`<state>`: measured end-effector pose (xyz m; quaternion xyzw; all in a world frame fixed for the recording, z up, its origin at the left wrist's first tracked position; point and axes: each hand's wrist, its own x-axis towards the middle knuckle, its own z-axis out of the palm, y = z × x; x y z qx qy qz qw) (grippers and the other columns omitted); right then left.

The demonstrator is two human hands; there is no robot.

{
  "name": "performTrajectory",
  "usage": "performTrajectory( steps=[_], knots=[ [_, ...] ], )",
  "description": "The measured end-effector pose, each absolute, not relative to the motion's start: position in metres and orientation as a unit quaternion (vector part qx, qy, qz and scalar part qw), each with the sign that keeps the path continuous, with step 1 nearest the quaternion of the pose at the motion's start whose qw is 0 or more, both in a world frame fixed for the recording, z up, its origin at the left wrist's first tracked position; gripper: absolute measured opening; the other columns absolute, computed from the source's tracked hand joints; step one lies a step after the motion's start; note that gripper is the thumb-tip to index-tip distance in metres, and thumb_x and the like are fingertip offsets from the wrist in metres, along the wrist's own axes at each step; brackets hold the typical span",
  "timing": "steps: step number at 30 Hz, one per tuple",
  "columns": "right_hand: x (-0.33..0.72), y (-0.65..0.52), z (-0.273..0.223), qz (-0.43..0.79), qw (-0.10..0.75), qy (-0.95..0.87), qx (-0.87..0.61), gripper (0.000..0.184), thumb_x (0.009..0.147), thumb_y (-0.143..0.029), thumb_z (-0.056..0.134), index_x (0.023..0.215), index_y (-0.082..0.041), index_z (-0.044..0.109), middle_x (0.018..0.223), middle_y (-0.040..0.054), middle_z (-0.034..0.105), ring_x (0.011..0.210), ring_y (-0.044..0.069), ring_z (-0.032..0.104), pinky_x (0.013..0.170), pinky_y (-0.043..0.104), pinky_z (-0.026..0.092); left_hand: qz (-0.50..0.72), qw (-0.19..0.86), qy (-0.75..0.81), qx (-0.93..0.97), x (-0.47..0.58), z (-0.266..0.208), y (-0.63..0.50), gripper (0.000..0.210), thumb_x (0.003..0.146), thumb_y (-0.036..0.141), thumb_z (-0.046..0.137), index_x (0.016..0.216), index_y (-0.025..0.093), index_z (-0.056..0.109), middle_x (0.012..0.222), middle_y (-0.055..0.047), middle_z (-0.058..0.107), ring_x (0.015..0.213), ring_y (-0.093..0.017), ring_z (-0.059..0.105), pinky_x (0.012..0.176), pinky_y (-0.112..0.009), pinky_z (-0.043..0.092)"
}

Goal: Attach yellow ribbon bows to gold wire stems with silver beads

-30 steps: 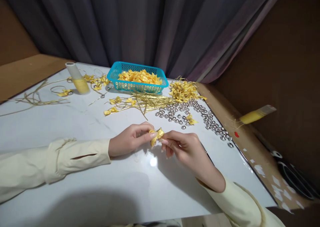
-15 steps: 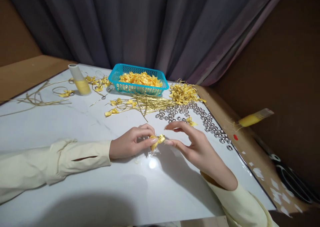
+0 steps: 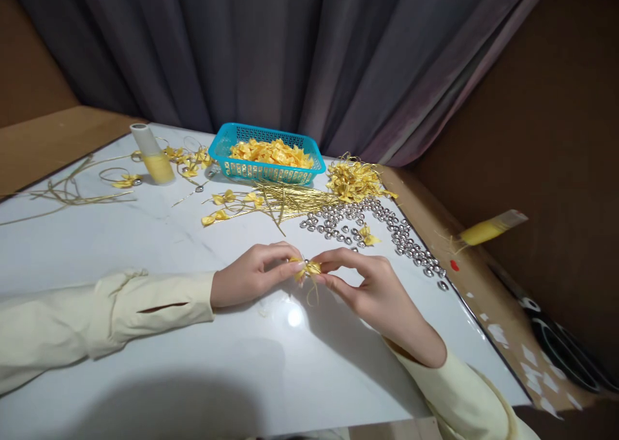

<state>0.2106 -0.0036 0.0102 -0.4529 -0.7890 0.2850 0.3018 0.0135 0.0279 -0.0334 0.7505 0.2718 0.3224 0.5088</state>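
Observation:
Between both hands, just above the white tabletop, is a small yellow ribbon bow [image 3: 309, 270] with a silvery piece at its middle and thin thread hanging below. My left hand [image 3: 258, 273] pinches the bow's left side between thumb and fingers. From the right, my right hand [image 3: 374, 284] pinches the other side with thumb and forefinger. Silver beads [image 3: 338, 220] lie scattered beyond the hands, with a loose yellow bow [image 3: 368, 235] among them. Which fingertip holds the thread is too small to tell.
A blue basket [image 3: 267, 172] of yellow bows stands at the back, near gold cords [image 3: 294, 201] and a pile of corded bows [image 3: 355, 180]. A yellow thread spool [image 3: 157, 162] stands left; another spool [image 3: 493, 228] and scissors [image 3: 561, 343] lie off the table's right edge.
My right hand has moved left and closed on the bow's right side; before, its thumb and fingers were apart. The bow has turned, and its silvery middle and hanging thread now show.

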Motion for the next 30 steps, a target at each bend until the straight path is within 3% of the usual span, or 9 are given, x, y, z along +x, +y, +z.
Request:
performTrajectory(
  steps=[7, 12, 18, 24, 30],
  knots=[
    [0.213, -0.003, 0.009, 0.318, 0.300, -0.765, -0.473, 0.012, 0.081, -0.021, 0.062, 0.093, -0.019, 0.061, 0.075, 0.0019, 0.072, 0.069, 0.015, 0.066, 0.061, 0.024, 0.049, 0.323, 0.532, 0.288, 0.728, 0.014, -0.034, 0.026, 0.025, 0.091, 0.031, 0.047, 0.081, 0.014, 0.062, 0.079, -0.004, 0.064, 0.077, -0.015, 0.058, 0.074, -0.025, 0.044],
    [0.213, -0.001, 0.006, 0.198, 0.312, -0.826, -0.425, 0.009, 0.091, -0.022, 0.049, 0.086, -0.018, 0.055, 0.084, 0.0050, 0.063, 0.079, 0.016, 0.057, 0.072, 0.028, 0.045, 0.292, 0.550, 0.266, 0.736, 0.014, -0.032, 0.025, 0.025, 0.090, 0.029, 0.046, 0.079, 0.012, 0.061, 0.076, -0.005, 0.063, 0.073, -0.015, 0.057, 0.070, -0.025, 0.044],
    [0.204, 0.001, -0.005, 0.099, 0.182, -0.912, -0.355, 0.028, 0.096, -0.032, 0.038, 0.075, -0.016, 0.050, 0.077, 0.0065, 0.053, 0.077, 0.019, 0.043, 0.070, 0.032, 0.038, 0.232, 0.557, 0.232, 0.763, 0.014, -0.034, 0.022, 0.027, 0.090, 0.031, 0.045, 0.079, 0.011, 0.060, 0.071, -0.003, 0.062, 0.064, -0.012, 0.053, 0.059, -0.020, 0.040],
    [0.202, 0.004, -0.004, 0.176, 0.169, -0.923, -0.298, 0.032, 0.096, -0.027, 0.039, 0.067, -0.016, 0.050, 0.063, 0.0018, 0.049, 0.068, 0.015, 0.040, 0.069, 0.030, 0.036, 0.229, 0.540, 0.205, 0.784, 0.014, -0.039, 0.023, 0.025, 0.089, 0.025, 0.047, 0.068, 0.013, 0.052, 0.061, 0.002, 0.052, 0.058, -0.009, 0.045, 0.055, -0.017, 0.037],
    [0.202, 0.005, -0.005, 0.291, 0.205, -0.892, -0.277, 0.034, 0.094, -0.023, 0.042, 0.060, -0.019, 0.039, 0.055, -0.0018, 0.043, 0.062, 0.013, 0.038, 0.064, 0.027, 0.034, 0.160, 0.678, 0.208, 0.687, 0.014, -0.038, 0.023, 0.026, 0.085, 0.034, 0.053, 0.069, 0.014, 0.048, 0.060, 0.001, 0.054, 0.055, -0.012, 0.057, 0.054, -0.020, 0.046]
  ],
)
